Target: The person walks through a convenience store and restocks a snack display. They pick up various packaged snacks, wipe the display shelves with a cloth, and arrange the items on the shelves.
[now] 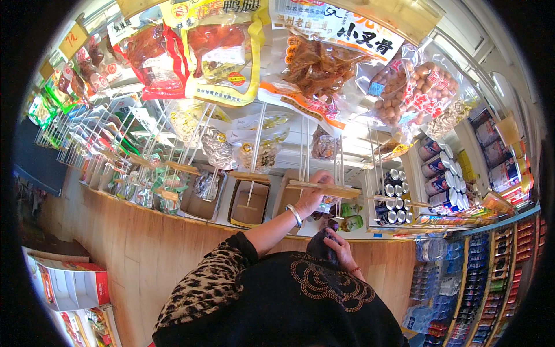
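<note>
My left hand (315,197) is raised among the metal display hooks, behind a wooden tag strip (323,189); a silver bangle circles the wrist. Close to its fingers is a small clear food packet (331,200), but the strip partly hides the fingertips, so the grip cannot be told. Near my chest, my right hand (340,246) is closed around a dark, soft bundle (321,243). Green packets (351,222) lie on the shelf just beyond it. A packet of reddish-brown food (324,146) hangs on a hook above my left hand.
Large sealed meat packets (223,47) hang at the top. Projecting hooks (259,134) cross the space ahead. Open cardboard boxes (248,207) stand on the lower shelf. Cans (442,182) line the right side, above bottled drinks (472,264). A cardboard display box (76,282) stands at lower left.
</note>
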Demonstrator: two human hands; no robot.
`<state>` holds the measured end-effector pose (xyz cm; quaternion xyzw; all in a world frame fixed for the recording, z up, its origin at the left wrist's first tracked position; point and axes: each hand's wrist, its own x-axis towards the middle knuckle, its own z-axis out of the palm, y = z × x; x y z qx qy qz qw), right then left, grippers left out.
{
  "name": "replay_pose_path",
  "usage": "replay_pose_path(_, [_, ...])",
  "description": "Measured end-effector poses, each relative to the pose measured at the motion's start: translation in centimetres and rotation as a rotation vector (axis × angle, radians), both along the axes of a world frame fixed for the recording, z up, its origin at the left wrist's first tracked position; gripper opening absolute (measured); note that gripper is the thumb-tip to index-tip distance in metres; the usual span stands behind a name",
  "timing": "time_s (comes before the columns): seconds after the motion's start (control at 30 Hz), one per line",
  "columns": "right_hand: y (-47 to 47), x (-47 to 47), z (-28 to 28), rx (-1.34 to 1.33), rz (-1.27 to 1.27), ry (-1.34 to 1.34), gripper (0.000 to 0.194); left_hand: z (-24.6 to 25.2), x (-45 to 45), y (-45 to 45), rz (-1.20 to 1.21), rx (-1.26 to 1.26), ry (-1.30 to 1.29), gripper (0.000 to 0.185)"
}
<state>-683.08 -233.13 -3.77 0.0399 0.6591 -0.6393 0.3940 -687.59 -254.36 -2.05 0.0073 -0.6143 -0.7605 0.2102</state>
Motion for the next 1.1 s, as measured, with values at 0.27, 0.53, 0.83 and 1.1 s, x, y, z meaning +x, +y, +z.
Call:
replay_pose_path(0.27, [0.5,0.7,-0.3,0.091,0.002,0.035,0.043,-1.5,-6.3,-1.5,0.254,-0.105,0.051,0.021])
replay_pose_path(0.53, [0.3,1.4,-0.3,0.036,0.004,0.007,0.044,-1.7,-8.0,-2.6,0.465,-0.242,0.142,0.055])
replay_pose_path(0.83, [-1.2,1.1,-1.5,-0.031,0.082,0.114,0.043,-10.5,9.0,-8.1,0.187,-0.181,-0.346,0.03])
replay_pose_path(1.1, [-3.6,0.9,-0.5,0.016,0.158,0.126,0.047,-8.8,12.8,-16.9,0.393,0.171,-0.307,0.029])
